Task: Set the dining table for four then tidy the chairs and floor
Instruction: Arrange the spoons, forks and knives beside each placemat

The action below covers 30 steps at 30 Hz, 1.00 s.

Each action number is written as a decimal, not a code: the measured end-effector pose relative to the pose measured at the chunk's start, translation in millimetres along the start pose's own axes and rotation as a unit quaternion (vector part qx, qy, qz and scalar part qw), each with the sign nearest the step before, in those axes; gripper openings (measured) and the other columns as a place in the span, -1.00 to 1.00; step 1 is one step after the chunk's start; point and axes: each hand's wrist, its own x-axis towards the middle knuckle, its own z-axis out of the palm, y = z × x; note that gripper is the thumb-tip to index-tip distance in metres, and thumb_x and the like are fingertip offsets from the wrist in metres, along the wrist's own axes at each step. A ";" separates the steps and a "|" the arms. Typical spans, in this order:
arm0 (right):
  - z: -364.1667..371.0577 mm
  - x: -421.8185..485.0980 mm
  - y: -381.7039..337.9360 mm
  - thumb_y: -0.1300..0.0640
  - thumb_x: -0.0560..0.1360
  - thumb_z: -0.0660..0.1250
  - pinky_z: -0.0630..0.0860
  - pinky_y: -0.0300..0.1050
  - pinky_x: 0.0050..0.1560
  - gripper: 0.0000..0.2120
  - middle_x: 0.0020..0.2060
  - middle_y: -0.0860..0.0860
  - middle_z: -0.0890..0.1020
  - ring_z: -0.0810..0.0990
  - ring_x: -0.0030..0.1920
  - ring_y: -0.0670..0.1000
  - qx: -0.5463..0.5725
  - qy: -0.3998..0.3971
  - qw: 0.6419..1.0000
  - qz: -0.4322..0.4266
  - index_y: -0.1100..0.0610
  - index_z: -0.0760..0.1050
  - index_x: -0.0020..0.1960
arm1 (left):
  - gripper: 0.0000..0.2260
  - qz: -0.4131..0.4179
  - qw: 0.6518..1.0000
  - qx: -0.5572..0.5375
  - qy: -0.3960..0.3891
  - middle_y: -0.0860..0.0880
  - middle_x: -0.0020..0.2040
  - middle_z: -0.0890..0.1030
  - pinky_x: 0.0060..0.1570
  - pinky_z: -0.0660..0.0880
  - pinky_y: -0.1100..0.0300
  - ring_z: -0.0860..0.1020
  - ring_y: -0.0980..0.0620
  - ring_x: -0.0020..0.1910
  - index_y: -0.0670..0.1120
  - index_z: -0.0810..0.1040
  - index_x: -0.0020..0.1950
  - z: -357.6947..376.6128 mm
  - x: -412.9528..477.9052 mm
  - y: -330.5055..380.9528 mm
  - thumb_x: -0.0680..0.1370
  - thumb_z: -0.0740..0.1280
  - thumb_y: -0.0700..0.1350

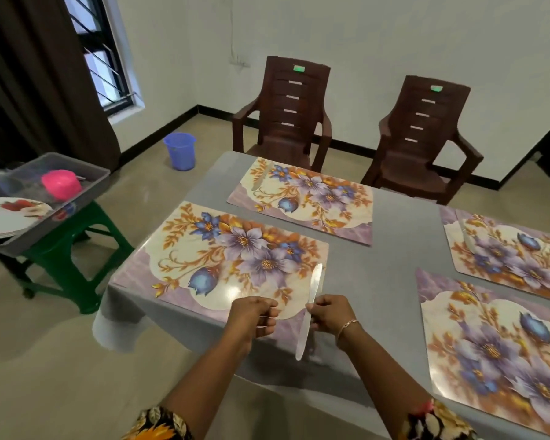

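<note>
Four floral placemats lie on the grey-clothed table point(394, 249): near left point(235, 249), far left point(305, 198), far right point(505, 249) and near right point(489, 344). My right hand point(331, 312) pinches a clear plastic knife point(315, 281) by its middle, over the right edge of the near left mat, blade pointing away. My left hand point(251, 315) is curled beside it, with a thin pale band looped across its fingers. Another clear knife point(258, 182) lies on the far left mat, and one more point(469, 239) on the far right mat.
Two brown plastic chairs point(286, 122) point(416, 138) stand pulled back from the far side. On the left a green stool point(77, 249) bears a grey tray point(89, 192) with stacked plates point(4, 217) and a pink bowl point(61, 184). A blue bin point(180, 150) stands by the wall.
</note>
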 end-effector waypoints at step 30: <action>45.3 60.8 -16.7 0.10 0.41 0.45 0.48 -0.16 -0.29 -0.78 -0.37 0.08 0.58 0.52 -0.39 0.02 -0.298 0.072 0.951 0.021 0.18 0.47 -0.28 | -0.86 -0.024 0.999 0.031 -0.016 -0.12 -0.24 0.56 -0.37 0.53 0.27 0.53 0.01 -0.32 -0.25 0.53 0.08 -41.2 59.9 7.4 0.59 0.23 -0.24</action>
